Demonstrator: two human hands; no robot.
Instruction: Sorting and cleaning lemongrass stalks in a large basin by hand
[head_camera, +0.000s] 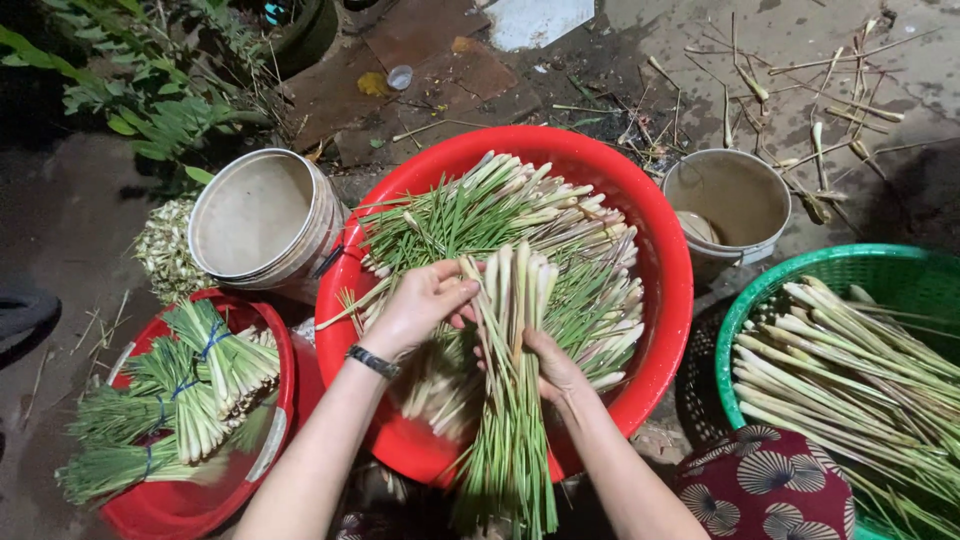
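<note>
Far left of the hands sits a small red plastic tub (190, 505) packed with tied bunches of green lemongrass (185, 385), blue bands around them. Just above that there's a white plastic bucket lying tipped on its side (262, 218), mouth facing up toward the camera.

The left hand (418, 305), with a dark wristband (372, 361) on the wrist, has its fingers curled onto the pale cut ends of a loose bundle of lemongrass stalks (512, 380). The right hand (553, 368) grips that same bundle from underneath, around its middle, fingers wrapped out of sight behind the stalks. So both hands are closed on the bundle, holding it roughly upright, pale ends up and green tips hanging down toward the person.

Right under and behind the hands is a big round red plastic basin (660, 290) heaped with more loose lemongrass. Past the right hand stands a second white bucket (735, 200), upright, then a green plastic basket (880, 265) of thicker trimmed stalks (840, 370), with a patterned maroon cushion (765, 485) just in front of it.
</note>
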